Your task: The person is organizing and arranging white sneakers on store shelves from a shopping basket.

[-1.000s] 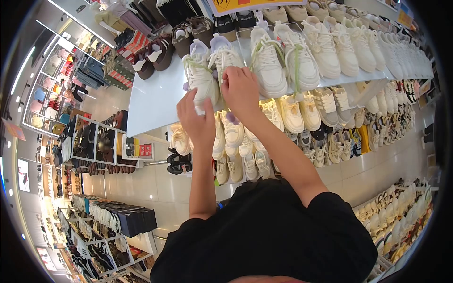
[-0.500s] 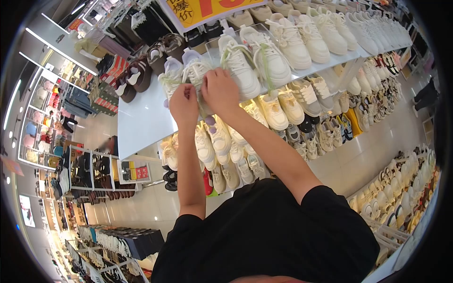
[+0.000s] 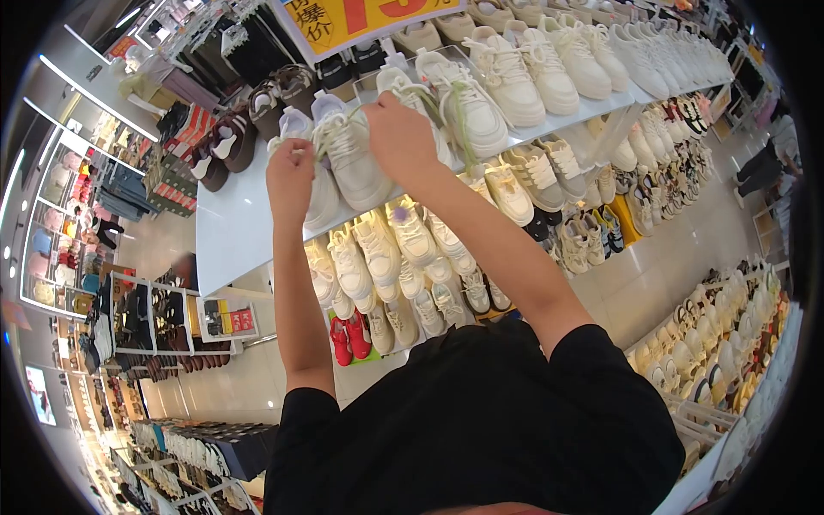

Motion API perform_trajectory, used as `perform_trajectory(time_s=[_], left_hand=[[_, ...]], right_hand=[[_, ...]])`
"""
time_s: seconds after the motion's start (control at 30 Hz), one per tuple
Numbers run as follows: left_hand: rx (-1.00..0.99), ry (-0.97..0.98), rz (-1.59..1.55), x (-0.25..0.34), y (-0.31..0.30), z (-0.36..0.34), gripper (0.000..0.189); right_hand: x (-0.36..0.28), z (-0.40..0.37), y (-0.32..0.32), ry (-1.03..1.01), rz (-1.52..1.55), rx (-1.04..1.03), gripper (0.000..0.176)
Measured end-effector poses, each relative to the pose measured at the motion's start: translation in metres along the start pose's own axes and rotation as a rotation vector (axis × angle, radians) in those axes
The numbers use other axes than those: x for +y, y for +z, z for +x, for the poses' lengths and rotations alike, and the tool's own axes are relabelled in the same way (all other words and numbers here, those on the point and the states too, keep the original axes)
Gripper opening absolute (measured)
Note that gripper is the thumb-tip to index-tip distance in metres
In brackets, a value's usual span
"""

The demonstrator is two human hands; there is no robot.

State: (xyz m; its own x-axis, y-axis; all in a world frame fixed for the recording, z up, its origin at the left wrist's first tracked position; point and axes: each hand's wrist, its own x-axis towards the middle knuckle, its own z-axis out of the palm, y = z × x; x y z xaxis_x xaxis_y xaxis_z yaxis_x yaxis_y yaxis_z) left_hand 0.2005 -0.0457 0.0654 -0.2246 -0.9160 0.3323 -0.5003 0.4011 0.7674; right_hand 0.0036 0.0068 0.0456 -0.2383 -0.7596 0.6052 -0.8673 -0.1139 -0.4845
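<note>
A white sneaker (image 3: 350, 163) with a lilac lining stands on the white display shelf (image 3: 225, 232), between my two hands. My left hand (image 3: 290, 172) is closed at its left side, fingertips pinched near a thin lace; what they hold is too small to make out. My right hand (image 3: 396, 137) is closed too, raised by the sneaker's right side, its fingertips at a thin greenish lace. To the right stands another white sneaker (image 3: 463, 99) with a green lace hanging over its front. A blurred lilac ball (image 3: 401, 213) shows below my right forearm.
More white sneakers (image 3: 506, 73) line the shelf to the right, under a yellow price sign (image 3: 343, 26). Brown shoes (image 3: 232, 142) stand at its left end. Lit lower shelves hold pale shoes (image 3: 378, 245) and red shoes (image 3: 350, 339). A person (image 3: 760, 163) stands far right.
My hands have moved apart from close together over the sneaker, now at either side of it, and the sneaker's front shows. The whole view has shifted slightly.
</note>
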Motion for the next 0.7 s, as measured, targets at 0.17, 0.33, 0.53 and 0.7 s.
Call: perform_trajectory(time_s=[0.17, 0.33, 0.53, 0.7], left_hand=[[-0.261, 0.111, -0.083, -0.006, -0.003, -0.005, 0.014], [-0.349, -0.161, -0.653, 0.008, -0.001, -0.004, 0.016], [-0.113, -0.128, -1.173, 0.005, 0.018, 0.000, 0.021], [-0.019, -0.160, -1.010, -0.001, 0.029, 0.006, 0.030]], right_hand=[[-0.007, 0.017, 0.016, -0.030, 0.037, 0.144, 0.025], [-0.012, 0.044, 0.031, 0.008, 0.645, 0.052, 0.022], [-0.008, 0.062, 0.039, -0.074, 1.118, -0.285, 0.031], [-0.001, 0.066, 0.044, -0.100, 0.928, -0.297, 0.027]])
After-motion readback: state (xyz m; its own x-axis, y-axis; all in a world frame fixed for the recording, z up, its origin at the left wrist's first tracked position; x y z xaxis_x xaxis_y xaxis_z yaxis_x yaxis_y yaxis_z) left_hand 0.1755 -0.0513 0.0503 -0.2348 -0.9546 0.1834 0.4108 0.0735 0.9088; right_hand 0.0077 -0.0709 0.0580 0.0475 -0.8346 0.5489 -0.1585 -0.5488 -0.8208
